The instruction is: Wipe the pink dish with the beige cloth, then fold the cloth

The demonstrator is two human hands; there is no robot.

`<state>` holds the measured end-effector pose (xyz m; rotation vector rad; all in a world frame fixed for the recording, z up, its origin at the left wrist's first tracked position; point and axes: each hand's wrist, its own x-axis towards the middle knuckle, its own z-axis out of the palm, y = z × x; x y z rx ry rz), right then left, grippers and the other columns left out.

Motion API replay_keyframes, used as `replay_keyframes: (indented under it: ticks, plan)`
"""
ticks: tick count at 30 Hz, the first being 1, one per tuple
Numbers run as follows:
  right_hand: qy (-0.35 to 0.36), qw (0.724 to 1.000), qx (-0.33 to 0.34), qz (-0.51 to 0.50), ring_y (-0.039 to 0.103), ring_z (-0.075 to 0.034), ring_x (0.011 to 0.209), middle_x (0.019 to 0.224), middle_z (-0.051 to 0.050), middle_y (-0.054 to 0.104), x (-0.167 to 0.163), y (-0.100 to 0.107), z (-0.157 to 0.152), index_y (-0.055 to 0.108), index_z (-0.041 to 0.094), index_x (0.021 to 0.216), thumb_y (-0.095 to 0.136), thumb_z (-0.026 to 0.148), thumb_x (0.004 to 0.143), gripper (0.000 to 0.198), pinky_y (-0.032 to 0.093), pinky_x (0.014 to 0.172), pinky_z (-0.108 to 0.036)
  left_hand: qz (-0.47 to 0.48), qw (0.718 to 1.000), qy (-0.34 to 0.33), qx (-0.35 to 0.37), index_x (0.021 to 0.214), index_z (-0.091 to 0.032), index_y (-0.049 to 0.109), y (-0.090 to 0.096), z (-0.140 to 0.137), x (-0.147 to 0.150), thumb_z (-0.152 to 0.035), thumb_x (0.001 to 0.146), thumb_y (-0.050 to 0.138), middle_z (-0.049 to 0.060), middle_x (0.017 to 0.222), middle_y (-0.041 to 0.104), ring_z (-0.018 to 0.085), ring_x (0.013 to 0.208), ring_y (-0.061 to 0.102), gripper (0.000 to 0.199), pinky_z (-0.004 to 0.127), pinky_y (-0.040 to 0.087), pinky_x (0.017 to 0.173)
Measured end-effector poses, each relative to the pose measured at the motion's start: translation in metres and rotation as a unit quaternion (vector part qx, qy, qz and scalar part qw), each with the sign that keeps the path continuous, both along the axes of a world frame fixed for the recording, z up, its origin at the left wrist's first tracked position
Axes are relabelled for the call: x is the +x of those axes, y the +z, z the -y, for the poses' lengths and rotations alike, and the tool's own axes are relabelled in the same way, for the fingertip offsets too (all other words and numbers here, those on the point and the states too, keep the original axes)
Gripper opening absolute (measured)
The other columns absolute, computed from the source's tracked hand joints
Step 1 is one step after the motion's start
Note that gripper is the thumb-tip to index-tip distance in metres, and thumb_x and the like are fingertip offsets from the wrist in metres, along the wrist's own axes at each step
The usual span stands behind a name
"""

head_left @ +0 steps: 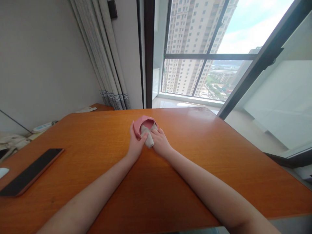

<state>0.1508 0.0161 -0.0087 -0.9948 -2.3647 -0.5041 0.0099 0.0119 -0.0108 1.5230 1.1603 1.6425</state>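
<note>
A pink bowl-shaped container is tilted over the wooden table, its opening turned toward me. My left hand grips its left side, fingers behind the wall and thumb at the near edge. A pale grey cloth is bunched partly inside the opening, and a folded end hangs out between my hands. My right hand is closed on the cloth at the right side of the opening, with some fingertips hidden in its folds. Whether the container touches the tabletop is hard to see.
A dark tablet-like slab lies at the table's left, with part of a white object beyond it. Past the left edge are a white remote-like object and some fabric. A grey curtain and window frames stand behind the table.
</note>
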Motion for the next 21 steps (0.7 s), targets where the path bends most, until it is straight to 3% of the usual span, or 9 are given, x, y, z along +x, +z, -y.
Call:
replay_keyframes:
  ticks: [4, 7, 11, 16, 21]
  plan:
    - [0.034, 0.999, -0.008, 0.010, 0.047, -0.019, 0.082, 0.085, -0.006, 0.063, -0.002, 0.004, 0.001, 0.064, 0.016, 0.090, 0.047, 0.014, 0.088, 0.017, 0.029, 0.074, -0.034, -0.026, 1.000, -0.001, 0.015, 0.126, -0.019, 0.040, -0.002, -0.004, -0.007, -0.034, 0.080, 0.053, 0.011, 0.129, 0.050, 0.022, 0.121, 0.047, 0.050, 0.040, 0.035, 0.105]
    - [0.045, 0.998, -0.006, 0.035, 0.047, -0.019, 0.086, 0.087, -0.006, 0.062, 0.005, 0.008, -0.002, 0.063, 0.017, 0.089, 0.048, 0.017, 0.090, 0.016, 0.029, 0.074, -0.033, -0.077, 0.996, 0.012, 0.036, 0.122, -0.018, 0.047, 0.004, -0.011, -0.020, -0.032, 0.078, 0.056, 0.009, 0.124, 0.054, 0.023, 0.118, 0.049, 0.047, 0.042, 0.035, 0.104]
    - [0.036, 0.998, 0.012, 0.041, 0.047, -0.020, 0.091, 0.088, -0.007, 0.061, 0.014, 0.007, -0.008, 0.063, 0.018, 0.094, 0.046, 0.019, 0.091, 0.017, 0.029, 0.074, -0.033, -0.108, 0.994, 0.015, 0.026, 0.127, -0.020, 0.044, 0.008, -0.011, -0.021, -0.033, 0.076, 0.060, 0.010, 0.131, 0.050, 0.025, 0.124, 0.044, 0.055, 0.043, 0.031, 0.108]
    - [0.053, 0.998, 0.021, 0.022, 0.046, -0.020, 0.084, 0.083, -0.007, 0.062, 0.006, -0.002, -0.008, 0.063, 0.016, 0.085, 0.048, 0.014, 0.088, 0.016, 0.028, 0.070, -0.034, -0.036, 0.998, 0.044, 0.012, 0.136, -0.021, 0.029, 0.002, 0.001, -0.004, -0.036, 0.077, 0.060, 0.012, 0.143, 0.035, 0.023, 0.131, 0.037, 0.069, 0.037, 0.030, 0.109]
    - [0.064, 0.997, 0.022, 0.024, 0.047, -0.019, 0.085, 0.087, -0.006, 0.063, 0.002, 0.006, -0.002, 0.062, 0.017, 0.085, 0.044, 0.013, 0.090, 0.019, 0.029, 0.073, -0.034, -0.042, 0.998, 0.038, 0.027, 0.125, -0.020, 0.044, 0.004, -0.004, -0.009, -0.032, 0.082, 0.051, 0.010, 0.131, 0.048, 0.022, 0.125, 0.044, 0.046, 0.040, 0.029, 0.109]
